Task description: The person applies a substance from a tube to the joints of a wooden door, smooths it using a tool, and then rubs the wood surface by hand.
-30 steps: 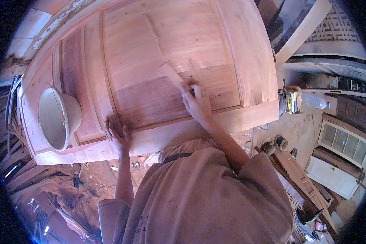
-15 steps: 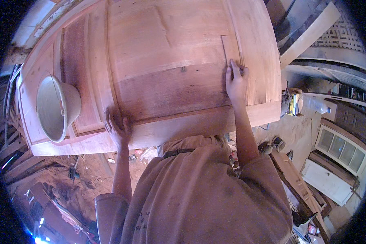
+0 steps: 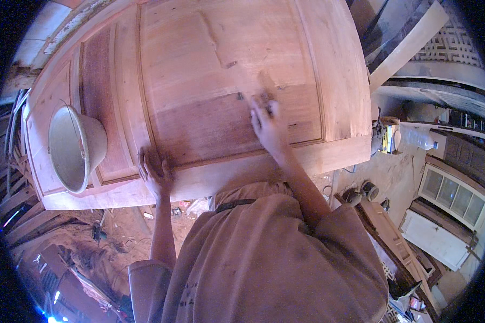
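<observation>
The wooden door [image 3: 215,91] lies flat, filling the far half of the view. The right hand [image 3: 269,126] presses something small, too blurred to tell, onto its centre panel, seemingly rubbing the surface. The left hand [image 3: 155,173] lies open, bracing the near rail. Judged next: working toward the unrubbed paler wood. A metal bowl [image 3: 75,148] sits at left; a bottle [image 3: 419,139] stands right.

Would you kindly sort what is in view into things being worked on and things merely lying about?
In use: wooden door panel; left hand flat on its lower rail; right hand pressed on its darker centre panel.
Lying about: pale bucket; plastic bottle; white window frame.
</observation>
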`<state>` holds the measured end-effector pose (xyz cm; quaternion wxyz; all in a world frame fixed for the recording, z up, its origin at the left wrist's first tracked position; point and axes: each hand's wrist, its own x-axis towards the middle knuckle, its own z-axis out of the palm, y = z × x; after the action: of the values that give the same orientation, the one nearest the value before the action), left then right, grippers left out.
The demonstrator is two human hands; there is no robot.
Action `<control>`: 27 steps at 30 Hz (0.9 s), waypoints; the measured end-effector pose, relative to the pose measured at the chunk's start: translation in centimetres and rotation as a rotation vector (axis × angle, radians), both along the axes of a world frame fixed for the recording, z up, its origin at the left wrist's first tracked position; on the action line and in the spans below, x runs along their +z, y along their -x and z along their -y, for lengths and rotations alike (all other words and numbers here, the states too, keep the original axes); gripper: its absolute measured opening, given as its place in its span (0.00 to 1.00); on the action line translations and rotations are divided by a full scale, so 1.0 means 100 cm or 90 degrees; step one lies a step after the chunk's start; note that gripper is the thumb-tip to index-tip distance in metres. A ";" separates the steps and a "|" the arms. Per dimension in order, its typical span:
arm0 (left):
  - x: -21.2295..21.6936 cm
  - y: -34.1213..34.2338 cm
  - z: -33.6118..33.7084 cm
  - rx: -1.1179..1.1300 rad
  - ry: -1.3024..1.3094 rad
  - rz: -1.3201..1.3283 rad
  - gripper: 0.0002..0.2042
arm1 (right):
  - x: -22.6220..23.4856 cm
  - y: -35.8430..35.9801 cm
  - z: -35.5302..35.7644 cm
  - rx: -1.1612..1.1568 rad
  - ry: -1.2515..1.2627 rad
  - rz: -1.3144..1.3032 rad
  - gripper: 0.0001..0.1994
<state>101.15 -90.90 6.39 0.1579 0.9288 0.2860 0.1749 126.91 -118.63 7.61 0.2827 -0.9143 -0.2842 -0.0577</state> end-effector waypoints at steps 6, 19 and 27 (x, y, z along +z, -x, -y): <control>0.002 0.000 -0.002 0.000 -0.001 -0.018 0.32 | -0.010 -0.003 0.011 0.062 0.105 0.039 0.20; 0.005 0.011 -0.007 0.045 0.021 -0.080 0.34 | 0.011 -0.098 -0.032 -0.077 -0.058 -0.026 0.19; 0.017 0.003 -0.005 0.056 0.063 -0.097 0.34 | -0.013 -0.205 -0.134 -0.096 0.004 0.083 0.18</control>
<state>100.90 -90.40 8.06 0.1739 0.9171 0.3457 0.0962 147.44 -105.25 6.35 0.2554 -0.9285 -0.2321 -0.1372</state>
